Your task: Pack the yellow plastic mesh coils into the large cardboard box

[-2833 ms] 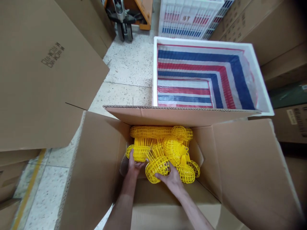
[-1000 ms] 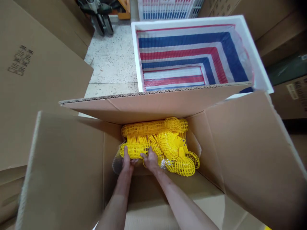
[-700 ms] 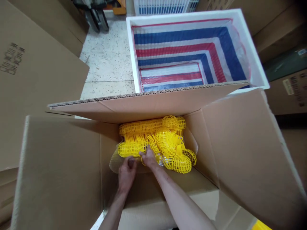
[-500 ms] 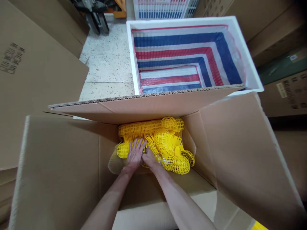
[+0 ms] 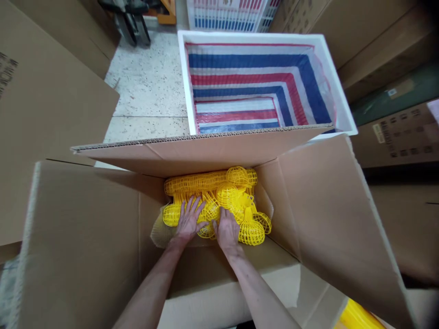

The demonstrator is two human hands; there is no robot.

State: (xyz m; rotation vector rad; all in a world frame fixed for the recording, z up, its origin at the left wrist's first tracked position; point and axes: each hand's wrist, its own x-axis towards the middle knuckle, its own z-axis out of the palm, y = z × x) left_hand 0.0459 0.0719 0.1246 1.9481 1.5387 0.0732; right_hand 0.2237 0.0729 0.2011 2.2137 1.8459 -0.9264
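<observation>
A heap of yellow plastic mesh cages (image 5: 236,192) lies at the bottom of a big open cardboard box (image 5: 318,201). Both my arms reach down into the box. My left hand (image 5: 188,222) lies flat on the left part of the heap with its fingers spread. Beside it, my right hand (image 5: 227,230) rests palm down on the cages near the heap's middle, fingers stretched forward and partly sunk among them. Neither hand has a cage clearly lifted.
A white crate (image 5: 343,114) lined with red, white and blue striped sheeting stands just beyond the box's far flap (image 5: 192,151). More cardboard boxes (image 5: 380,50) rise at the right and flat cardboard (image 5: 48,105) at the left. Speckled floor (image 5: 147,91) lies between. Something yellow (image 5: 353,317) peeks out at the bottom right.
My left hand moved from the heap's near edge onto the cages and spread flat. My right hand shifted slightly right over the pile. The view drifted a little.
</observation>
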